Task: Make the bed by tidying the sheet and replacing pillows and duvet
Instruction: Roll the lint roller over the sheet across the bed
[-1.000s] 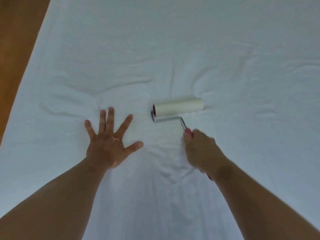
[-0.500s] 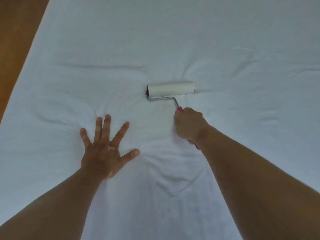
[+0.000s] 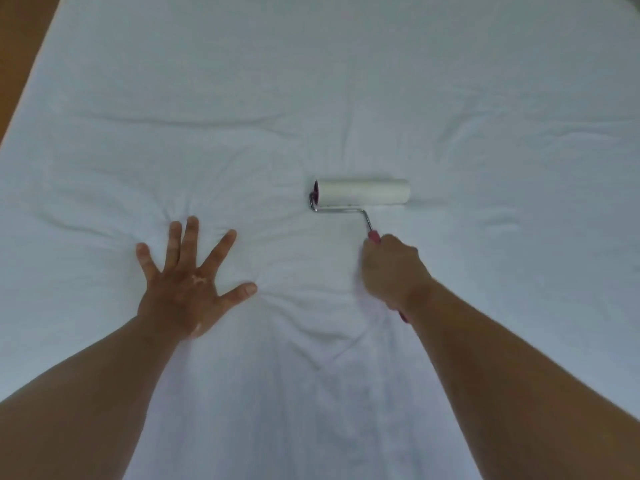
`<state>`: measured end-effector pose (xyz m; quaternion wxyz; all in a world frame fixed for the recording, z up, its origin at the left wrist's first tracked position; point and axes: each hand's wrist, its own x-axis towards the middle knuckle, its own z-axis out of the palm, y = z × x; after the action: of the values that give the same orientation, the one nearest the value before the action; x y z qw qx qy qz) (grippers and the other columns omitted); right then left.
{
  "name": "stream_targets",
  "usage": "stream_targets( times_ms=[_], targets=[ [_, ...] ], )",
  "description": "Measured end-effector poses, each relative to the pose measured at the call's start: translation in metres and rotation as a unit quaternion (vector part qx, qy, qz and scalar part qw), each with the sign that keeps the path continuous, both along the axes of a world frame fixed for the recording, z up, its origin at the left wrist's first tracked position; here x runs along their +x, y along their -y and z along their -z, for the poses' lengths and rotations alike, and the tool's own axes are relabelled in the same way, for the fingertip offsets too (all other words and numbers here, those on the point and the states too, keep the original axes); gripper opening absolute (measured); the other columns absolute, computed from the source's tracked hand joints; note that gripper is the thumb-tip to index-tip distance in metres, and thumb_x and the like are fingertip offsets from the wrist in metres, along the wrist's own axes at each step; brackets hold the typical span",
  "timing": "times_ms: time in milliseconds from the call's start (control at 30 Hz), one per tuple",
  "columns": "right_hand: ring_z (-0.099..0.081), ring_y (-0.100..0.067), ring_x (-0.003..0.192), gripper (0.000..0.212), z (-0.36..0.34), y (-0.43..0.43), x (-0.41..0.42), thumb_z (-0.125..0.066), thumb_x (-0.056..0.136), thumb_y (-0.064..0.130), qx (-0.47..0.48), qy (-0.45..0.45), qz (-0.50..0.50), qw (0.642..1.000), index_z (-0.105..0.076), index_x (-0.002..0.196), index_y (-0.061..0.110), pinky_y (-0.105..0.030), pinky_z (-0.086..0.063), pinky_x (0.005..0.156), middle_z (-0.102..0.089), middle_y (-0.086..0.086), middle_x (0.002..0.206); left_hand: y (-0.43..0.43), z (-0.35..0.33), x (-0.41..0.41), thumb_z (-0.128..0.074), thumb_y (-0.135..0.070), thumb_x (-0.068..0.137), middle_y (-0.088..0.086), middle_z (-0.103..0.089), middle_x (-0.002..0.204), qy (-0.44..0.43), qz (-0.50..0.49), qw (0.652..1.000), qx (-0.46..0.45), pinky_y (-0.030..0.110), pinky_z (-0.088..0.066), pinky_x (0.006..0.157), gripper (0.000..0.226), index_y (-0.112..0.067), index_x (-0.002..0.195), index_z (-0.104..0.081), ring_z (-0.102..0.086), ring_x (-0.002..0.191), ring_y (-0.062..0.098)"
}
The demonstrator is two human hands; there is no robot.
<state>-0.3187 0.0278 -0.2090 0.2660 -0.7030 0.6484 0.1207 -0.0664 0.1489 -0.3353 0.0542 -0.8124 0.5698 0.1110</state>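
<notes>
Sheet (image 3: 311, 81) white, spread flat, fills nearly the whole frame. Creases fan out at centre left, a long fold crosses the upper middle, wrinkles at right and lower centre. Lint roller (image 3: 362, 192) rests on sheet just right of centre: white roll horizontal, chrome wire frame, pink handle angled toward lower right.

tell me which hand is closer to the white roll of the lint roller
Right. The right hand holds the red handle just below the white roll; the left hand presses flat on the sheet, farther off to its lower left.
</notes>
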Motion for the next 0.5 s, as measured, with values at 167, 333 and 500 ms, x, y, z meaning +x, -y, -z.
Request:
stream_targets(
  times_ms=[167, 333, 500],
  targets=[
    [-0.056, -0.019, 0.069, 0.040, -0.031, -0.116, -0.064, -0.027, 0.105, 0.047, 0.079, 0.017, 0.116, 0.990, -0.048, 0.088, 0.018, -0.031, -0.046, 0.063, -0.060, 0.000, 0.085, 0.002, -0.027, 0.020, 0.004, -0.101, 0.064, -0.002, 0.034, 0.162, -0.020, 0.053, 0.996, 0.069, 0.064, 0.010, 0.118, 0.088, -0.061, 0.134, 0.039, 0.027, 0.152, 0.020],
    [-0.056, -0.025, 0.076, 0.040, -0.045, -0.084, 0.016, -0.029, 0.107, 0.042, 0.007, 0.093, 0.029, 0.995, -0.050, 0.088, 0.013, -0.036, -0.046, 0.071, -0.061, -0.004, 0.086, -0.037, -0.048, 0.092, 0.005, -0.100, 0.066, -0.014, 0.045, 0.154, 0.017, -0.008, 0.994, 0.109, 0.069, 0.010, 0.114, 0.088, -0.060, 0.137, 0.037, 0.035, 0.148, 0.023],
    [-0.053, -0.026, 0.058, 0.039, -0.011, 0.014, 0.142, -0.034, 0.105, 0.025, 0.066, 0.228, 0.109, 0.965, -0.045, 0.069, 0.016, -0.032, -0.046, 0.055, -0.052, -0.010, 0.065, -0.051, -0.030, 0.105, 0.004, -0.099, 0.068, -0.014, 0.050, 0.151, -0.006, -0.034, 0.995, 0.091, 0.070, 0.008, 0.116, 0.088, -0.058, 0.139, 0.038, 0.037, 0.147, 0.024]
  ],
)
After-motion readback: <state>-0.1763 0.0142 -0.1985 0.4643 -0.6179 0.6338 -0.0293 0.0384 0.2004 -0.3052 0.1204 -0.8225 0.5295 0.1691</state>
